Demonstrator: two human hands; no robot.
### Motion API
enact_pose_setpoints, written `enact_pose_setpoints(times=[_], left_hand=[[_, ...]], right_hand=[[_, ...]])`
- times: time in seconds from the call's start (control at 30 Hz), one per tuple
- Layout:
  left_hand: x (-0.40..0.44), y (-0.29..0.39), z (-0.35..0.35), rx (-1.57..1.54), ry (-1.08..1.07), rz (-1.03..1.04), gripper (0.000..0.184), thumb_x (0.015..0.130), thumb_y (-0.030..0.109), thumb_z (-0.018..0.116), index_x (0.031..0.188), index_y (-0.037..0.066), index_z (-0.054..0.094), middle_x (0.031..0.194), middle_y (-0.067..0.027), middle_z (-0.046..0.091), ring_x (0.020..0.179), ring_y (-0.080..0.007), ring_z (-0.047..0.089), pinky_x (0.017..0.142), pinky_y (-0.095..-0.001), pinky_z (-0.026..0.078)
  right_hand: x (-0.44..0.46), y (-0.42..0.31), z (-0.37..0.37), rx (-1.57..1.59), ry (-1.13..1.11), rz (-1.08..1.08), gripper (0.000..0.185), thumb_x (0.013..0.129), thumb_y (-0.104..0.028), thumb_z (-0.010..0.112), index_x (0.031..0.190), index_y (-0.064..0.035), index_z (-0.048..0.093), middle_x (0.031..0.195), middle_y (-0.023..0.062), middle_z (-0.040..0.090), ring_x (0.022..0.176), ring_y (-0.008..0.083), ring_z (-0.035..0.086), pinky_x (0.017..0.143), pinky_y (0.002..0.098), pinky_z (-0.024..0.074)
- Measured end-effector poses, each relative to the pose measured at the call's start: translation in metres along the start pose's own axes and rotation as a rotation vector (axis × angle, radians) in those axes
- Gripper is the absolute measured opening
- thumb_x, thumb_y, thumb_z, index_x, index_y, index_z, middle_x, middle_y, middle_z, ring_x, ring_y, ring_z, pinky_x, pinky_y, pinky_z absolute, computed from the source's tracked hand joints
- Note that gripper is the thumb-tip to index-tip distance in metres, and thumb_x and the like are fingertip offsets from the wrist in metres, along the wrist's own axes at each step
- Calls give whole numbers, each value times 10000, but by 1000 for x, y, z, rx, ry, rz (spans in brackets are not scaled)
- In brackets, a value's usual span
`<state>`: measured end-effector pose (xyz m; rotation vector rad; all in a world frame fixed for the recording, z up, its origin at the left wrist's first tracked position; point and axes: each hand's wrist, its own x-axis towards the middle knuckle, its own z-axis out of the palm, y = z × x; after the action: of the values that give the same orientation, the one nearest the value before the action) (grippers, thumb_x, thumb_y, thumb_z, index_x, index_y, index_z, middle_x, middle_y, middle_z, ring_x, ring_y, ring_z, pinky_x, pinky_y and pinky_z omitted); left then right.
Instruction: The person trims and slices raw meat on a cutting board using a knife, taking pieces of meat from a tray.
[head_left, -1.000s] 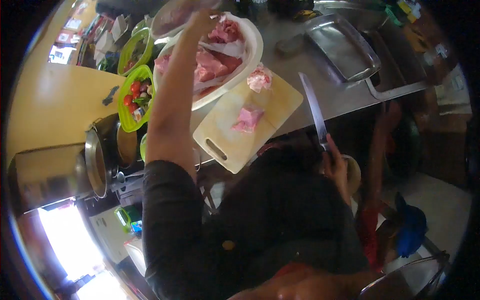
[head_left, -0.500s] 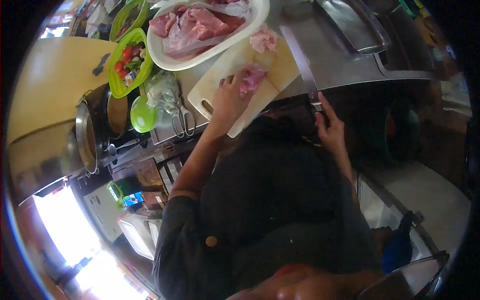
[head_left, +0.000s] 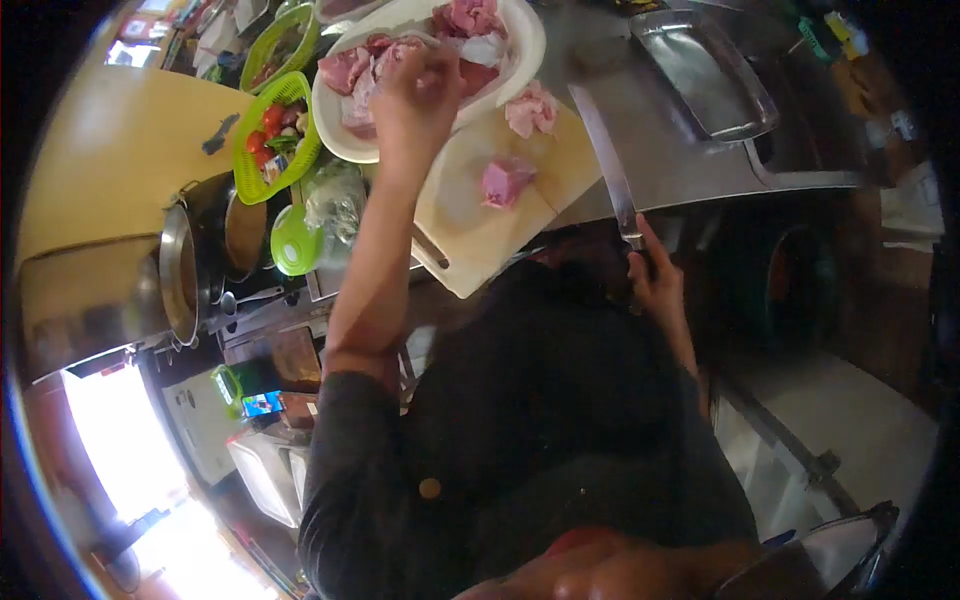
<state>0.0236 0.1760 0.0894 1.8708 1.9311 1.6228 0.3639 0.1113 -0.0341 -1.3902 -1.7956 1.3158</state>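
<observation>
Over the white tub of raw meat, my left hand has its fingers bent above the pieces; the fingertips are blurred and partly hidden, so whether they grip anything is unclear. My right hand holds a long knife by its handle, blade pointing away past the board's right edge. On the pale cutting board lies a pink piece of meat, with nobody touching it. A heap of pale trimmings sits at the board's far edge.
A green basket with tomatoes stands left of the tub. Nearby are a green-lidded container, a clear plastic bag and pots. A metal tray is at the far right of the steel counter.
My left hand has let go of the meat on the board and moved up and left over the tub. The right hand still holds the knife in nearly the same place.
</observation>
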Motion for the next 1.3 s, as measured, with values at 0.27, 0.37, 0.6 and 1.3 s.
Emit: enact_pose_setpoints(times=[0.27, 0.37, 0.6, 1.3], left_hand=[[56, -52, 35, 329, -332, -49, 375, 822, 131, 639, 1189, 105, 567, 1124, -162, 574, 929, -267, 619, 778, -342, 499], [-17, -19, 30, 153, -122, 48, 172, 774, 36, 636, 944, 45, 660, 793, -135, 655, 666, -280, 658, 593, -354, 535], [-154, -17, 32, 150, -159, -350, 165, 707, 55, 727, 851, 42, 648, 832, -123, 622, 751, -274, 636, 657, -367, 533], [-140, -31, 46, 1, -49, -327, 110, 726, 36, 668, 831, 54, 695, 834, -122, 665, 771, -258, 648, 683, -335, 534]], right_hand=[[6, -6, -9, -21, -91, -108, 532, 907, -106, 588, 1400, -227, 430, 1300, 112, 563, 1162, 252, 567, 928, 350, 466], [11, -5, -12, 18, -218, -54, 528, 910, -97, 581, 1398, -236, 433, 1311, 103, 556, 1183, 253, 551, 942, 348, 456], [34, 3, -1, -194, -278, -416, 571, 892, -109, 587, 1405, -289, 411, 1115, 166, 630, 961, 323, 638, 814, 369, 510], [90, -55, 25, -410, -440, -411, 583, 858, -11, 545, 1394, -212, 432, 990, 237, 623, 816, 404, 609, 757, 397, 489]])
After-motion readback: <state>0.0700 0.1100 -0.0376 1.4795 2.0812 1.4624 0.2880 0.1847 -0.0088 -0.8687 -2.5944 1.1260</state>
